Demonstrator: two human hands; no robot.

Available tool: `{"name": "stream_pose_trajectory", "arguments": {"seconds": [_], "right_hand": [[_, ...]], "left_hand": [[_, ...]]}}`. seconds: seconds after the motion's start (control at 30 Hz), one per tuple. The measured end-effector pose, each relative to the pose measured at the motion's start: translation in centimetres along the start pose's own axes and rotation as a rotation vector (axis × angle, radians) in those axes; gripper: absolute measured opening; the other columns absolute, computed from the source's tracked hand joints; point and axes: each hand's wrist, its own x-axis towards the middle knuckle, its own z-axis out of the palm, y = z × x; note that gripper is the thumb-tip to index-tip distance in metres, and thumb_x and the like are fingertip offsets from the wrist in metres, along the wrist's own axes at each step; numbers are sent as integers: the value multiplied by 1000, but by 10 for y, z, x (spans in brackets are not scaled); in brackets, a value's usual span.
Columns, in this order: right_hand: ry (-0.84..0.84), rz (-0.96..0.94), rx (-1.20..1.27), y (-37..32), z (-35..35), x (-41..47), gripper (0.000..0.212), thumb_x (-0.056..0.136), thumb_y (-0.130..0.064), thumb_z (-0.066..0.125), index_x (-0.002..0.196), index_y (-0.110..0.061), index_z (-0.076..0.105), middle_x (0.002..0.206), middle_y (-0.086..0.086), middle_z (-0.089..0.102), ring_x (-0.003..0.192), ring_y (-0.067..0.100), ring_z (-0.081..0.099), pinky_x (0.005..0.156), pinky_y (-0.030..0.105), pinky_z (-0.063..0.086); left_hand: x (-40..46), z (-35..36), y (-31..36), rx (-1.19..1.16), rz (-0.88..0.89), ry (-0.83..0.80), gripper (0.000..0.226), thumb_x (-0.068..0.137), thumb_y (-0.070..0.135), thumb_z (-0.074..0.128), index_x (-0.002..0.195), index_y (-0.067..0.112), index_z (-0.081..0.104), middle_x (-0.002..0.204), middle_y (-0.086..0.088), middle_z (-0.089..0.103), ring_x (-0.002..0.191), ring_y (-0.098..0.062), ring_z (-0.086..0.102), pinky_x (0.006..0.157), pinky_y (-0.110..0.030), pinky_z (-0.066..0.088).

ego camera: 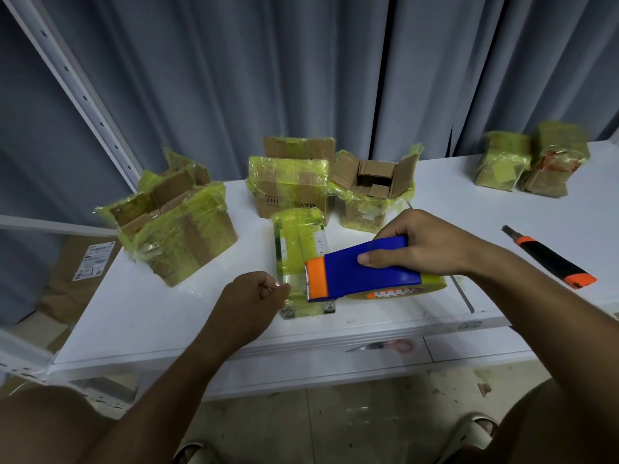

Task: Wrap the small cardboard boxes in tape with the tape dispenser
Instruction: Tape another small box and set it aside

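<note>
Lying near the shelf's [134,316] front edge, long axis front-to-back: small box [299,249]. Right hand [418,246] grips tape dispenser [361,269] across its right side; left hand [254,293] pinches tape end [289,286] at its left, nearer.

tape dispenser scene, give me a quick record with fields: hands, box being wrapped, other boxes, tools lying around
right hand: right hand grips the blue tape dispenser over the near box
left hand: left hand pinches the tape end at the near box's left edge
box being wrapped: small box covered in yellow tape, lying on the white table
other boxes: three open taped boxes behind it, two wrapped boxes far right
tools: utility knife on the table at right; scissors on the lower shelf
</note>
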Motion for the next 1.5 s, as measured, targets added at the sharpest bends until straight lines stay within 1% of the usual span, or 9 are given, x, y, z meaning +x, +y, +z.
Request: {"name": "stream_pose_trajectory", "arguments": {"seconds": [0.3, 0.6, 0.7, 0.77, 0.97, 1.13, 1.33, 1.4, 1.5], "right_hand": [[6, 18, -44, -3, 3, 3, 61, 72, -69, 63, 91, -14, 82, 81, 4, 78, 76, 20, 74, 75, 52, 58], [6, 24, -78, -8, 7, 7, 56, 75, -65, 63, 91, -15, 81, 79, 0, 78, 74, 14, 73, 74, 45, 59], [-1, 29, -70, -6, 6, 7, 61, 70, -69, 62, 88, -14, 81, 77, 2, 77, 72, 16, 73, 71, 46, 58], [-16, 29, -68, -5, 7, 7, 63, 70, -71, 62, 88, -13, 81, 77, 3, 77, 73, 17, 73, 71, 48, 58], [-10, 29, -60, -1, 7, 8, 65, 69, -71, 62, 89, -13, 81, 78, 4, 77, 74, 18, 73, 73, 49, 58], [-18, 37, -49, 0, 8, 9, 64, 69, -70, 62, 90, -12, 81, 79, 3, 78, 75, 17, 74, 72, 44, 59], [-20, 69, -57, 4, 10, 14, 56, 82, -60, 64, 85, -7, 79, 75, 7, 75, 68, 16, 71, 63, 28, 48], [-22, 81, -49, 5, 10, 14, 57, 80, -62, 63, 85, -7, 78, 75, 6, 75, 67, 14, 70, 62, 27, 48], [-13, 88, -53, 6, 10, 15, 55, 83, -59, 65, 82, -5, 77, 72, 9, 73, 61, 13, 66, 60, 26, 45]], "left_hand": [[-1, 3, -3, 56, -3, 70, 23, 92, 36, 61, 73, 24, 64, 71, 10, 68, 70, -6, 62, 64, -23, 42], [-7, 3, 2, 40, 25, 112, 6, 94, 37, 59, 95, 31, 59, 71, 11, 68, 72, -4, 64, 67, -21, 47], [-8, 1, 0, 13, 36, 35, 57, 91, 36, 66, 140, 35, 37, 72, 7, 72, 74, -7, 68, 73, -23, 49], [-7, -1, -1, -16, 16, -17, 74, 90, 37, 67, 149, 35, 23, 76, 7, 73, 76, -7, 69, 79, -25, 49], [-8, -1, 0, -55, -4, -4, 76, 91, 34, 67, 151, 27, 21, 74, 4, 74, 79, -9, 69, 76, -21, 45], [-7, 0, -3, -42, 12, 19, 72, 91, 33, 67, 148, 25, 25, 74, 2, 73, 77, -12, 69, 80, -29, 50], [2, 1, -17, 121, -80, -57, 47, 91, 53, 58, 125, 26, 37, 78, 4, 70, 76, -13, 66, 74, -32, 51], [2, 0, -21, 238, -50, -43, 46, 89, 61, 54, 118, 28, 39, 83, 6, 65, 77, -12, 63, 68, -30, 48], [2, 2, -24, 217, 215, 102, 39, 91, 45, 63, 120, 23, 51, 113, 2, 56, 101, -15, 57, 81, -27, 48]]}}
